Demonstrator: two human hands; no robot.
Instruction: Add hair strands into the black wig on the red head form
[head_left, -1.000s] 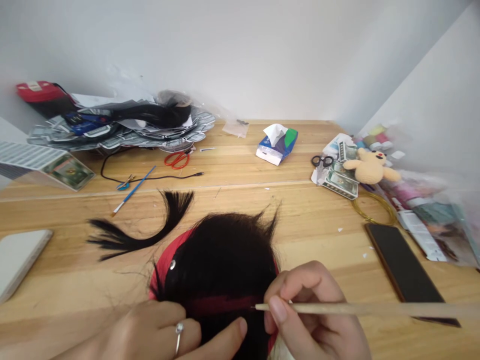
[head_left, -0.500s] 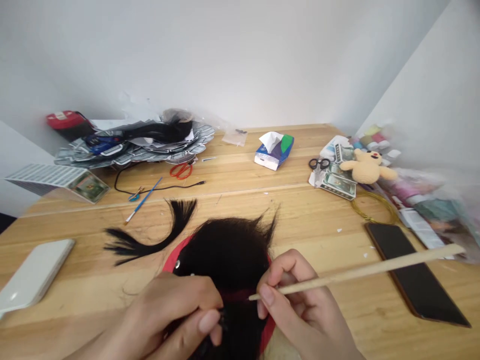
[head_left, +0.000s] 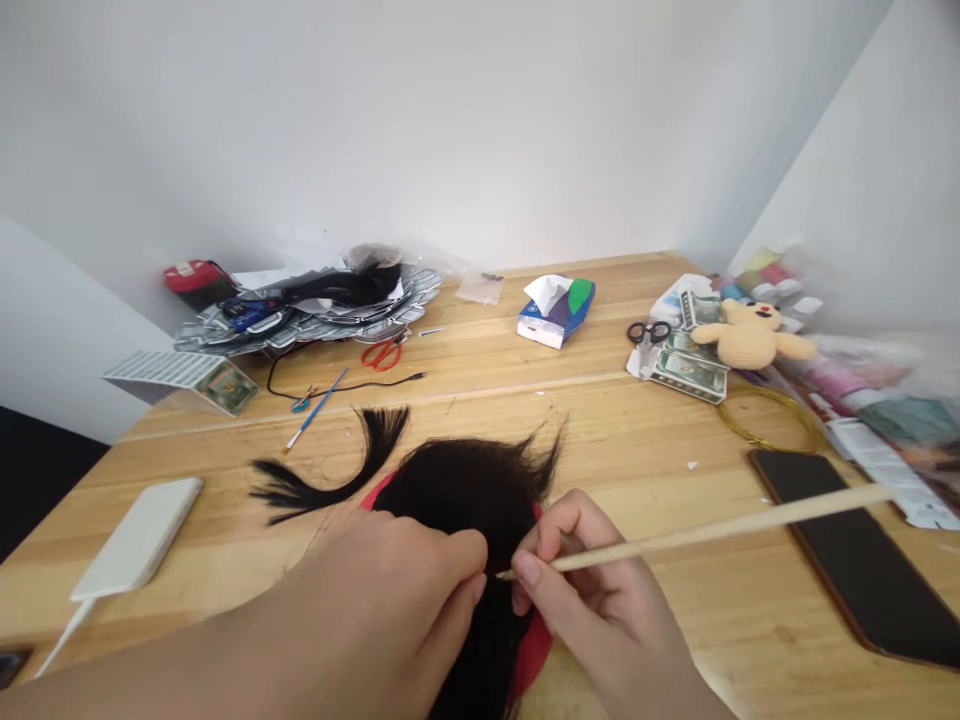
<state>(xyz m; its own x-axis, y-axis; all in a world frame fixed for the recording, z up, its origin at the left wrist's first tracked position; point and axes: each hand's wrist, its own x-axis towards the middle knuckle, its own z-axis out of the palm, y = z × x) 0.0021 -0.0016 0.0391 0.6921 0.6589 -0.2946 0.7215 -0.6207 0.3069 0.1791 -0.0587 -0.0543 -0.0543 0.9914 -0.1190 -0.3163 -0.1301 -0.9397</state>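
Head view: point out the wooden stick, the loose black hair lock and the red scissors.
Wooden stick (head_left: 712, 532), head view, middle of its shaft.
Black hair lock (head_left: 341, 490), head view, its curved middle.
Red scissors (head_left: 382, 355), head view, handle loops.

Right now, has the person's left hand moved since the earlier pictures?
Yes. The left hand has slid forward over the mass of black hair, and it now sits closer to the loose black lock than it did.

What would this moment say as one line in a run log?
left hand: pressing on black wig hair | right hand: pinching thin wooden stick
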